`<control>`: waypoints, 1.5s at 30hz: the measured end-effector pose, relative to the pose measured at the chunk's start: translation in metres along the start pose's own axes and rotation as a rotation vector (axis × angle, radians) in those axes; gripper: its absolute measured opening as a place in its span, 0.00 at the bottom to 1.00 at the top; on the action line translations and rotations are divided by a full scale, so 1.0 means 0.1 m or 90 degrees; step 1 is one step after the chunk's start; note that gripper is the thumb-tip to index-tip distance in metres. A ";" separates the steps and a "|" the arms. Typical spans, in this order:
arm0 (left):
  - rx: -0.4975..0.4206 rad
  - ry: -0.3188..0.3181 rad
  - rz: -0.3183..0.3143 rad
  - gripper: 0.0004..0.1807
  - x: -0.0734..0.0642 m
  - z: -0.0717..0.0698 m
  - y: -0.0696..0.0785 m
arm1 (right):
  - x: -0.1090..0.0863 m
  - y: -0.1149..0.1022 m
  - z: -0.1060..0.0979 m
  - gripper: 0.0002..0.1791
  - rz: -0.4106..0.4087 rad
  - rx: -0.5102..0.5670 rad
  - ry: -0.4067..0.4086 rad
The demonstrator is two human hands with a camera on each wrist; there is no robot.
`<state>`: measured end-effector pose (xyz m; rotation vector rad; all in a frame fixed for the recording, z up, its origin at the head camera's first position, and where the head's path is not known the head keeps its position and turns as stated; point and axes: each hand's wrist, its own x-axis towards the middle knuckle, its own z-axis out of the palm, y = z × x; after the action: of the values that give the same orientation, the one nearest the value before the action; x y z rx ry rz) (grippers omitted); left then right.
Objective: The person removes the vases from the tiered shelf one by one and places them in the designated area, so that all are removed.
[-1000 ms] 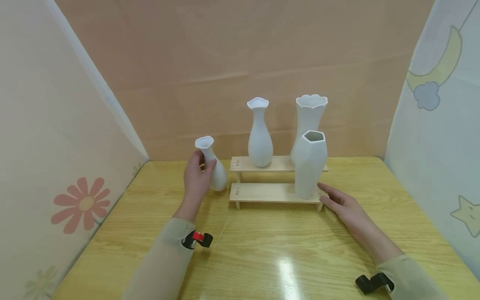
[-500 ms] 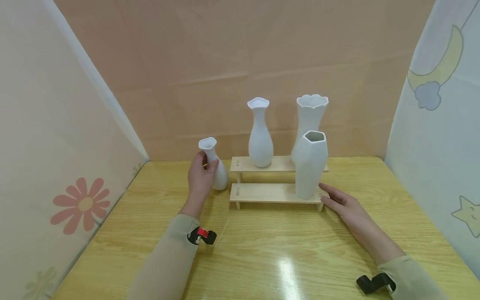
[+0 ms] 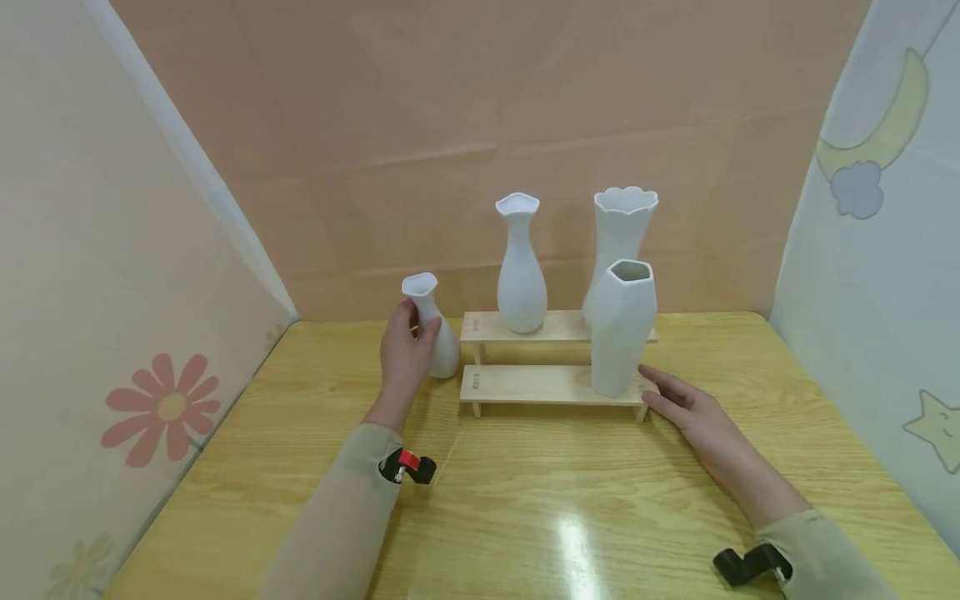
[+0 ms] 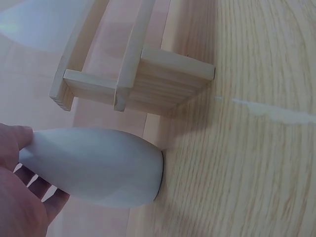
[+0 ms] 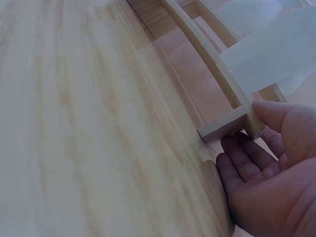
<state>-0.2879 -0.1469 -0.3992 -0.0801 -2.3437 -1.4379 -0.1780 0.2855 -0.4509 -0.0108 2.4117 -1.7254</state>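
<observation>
My left hand (image 3: 406,354) grips a small white vase (image 3: 446,350) by its neck, left of a two-step wooden stand (image 3: 525,383). In the left wrist view the vase's base (image 4: 159,175) is right at the tabletop, and its body leans slightly. My right hand (image 3: 693,417) holds the right end of the lower step; in the right wrist view the thumb (image 5: 269,113) is at the board's edge and the other fingers (image 5: 242,158) are beside the leg. A faceted white vase (image 3: 621,333) stands on that step, close to this hand.
On the upper step stand a slim-necked white vase (image 3: 521,283) and a scallop-rimmed white vase (image 3: 621,225), the latter partly hidden behind the faceted one. A wood-grain table (image 3: 525,500) lies beneath, with a brown backdrop (image 3: 487,100) behind and patterned panels at both sides.
The left hand has shifted a little to the right with the small vase, nearer the stand, and the vase leans less. The right hand and the stand have stayed in place.
</observation>
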 end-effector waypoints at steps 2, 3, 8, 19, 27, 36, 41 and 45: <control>0.005 -0.006 0.001 0.26 0.01 0.00 0.00 | 0.00 0.00 -0.01 0.45 -0.005 0.002 0.000; 0.009 -0.009 0.001 0.26 0.02 0.00 0.01 | 0.01 -0.01 -0.01 0.45 -0.004 0.001 0.000; 0.008 -0.021 -0.018 0.29 0.01 -0.02 0.03 | 0.01 -0.02 -0.02 0.45 -0.010 0.001 -0.003; 0.024 0.012 -0.033 0.47 -0.17 -0.15 0.14 | -0.02 -0.04 -0.02 0.44 -0.016 0.003 -0.006; 0.008 0.025 -0.004 0.48 -0.47 -0.26 0.30 | -0.04 -0.03 -0.04 0.44 -0.016 0.008 -0.010; -0.041 0.041 0.083 0.44 -0.74 -0.17 0.62 | -0.04 0.00 -0.04 0.45 -0.008 -0.003 -0.007; -0.056 0.015 0.107 0.46 -0.81 -0.09 0.77 | -0.04 0.00 -0.03 0.44 -0.005 -0.005 -0.004; -0.045 -0.008 0.131 0.47 -0.86 -0.02 0.87 | -0.04 0.00 -0.02 0.44 -0.004 -0.005 -0.006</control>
<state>-0.1869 -0.0943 -0.3550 -0.3394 -2.2203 -1.4219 -0.1745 0.2882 -0.4493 -0.0271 2.4146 -1.7135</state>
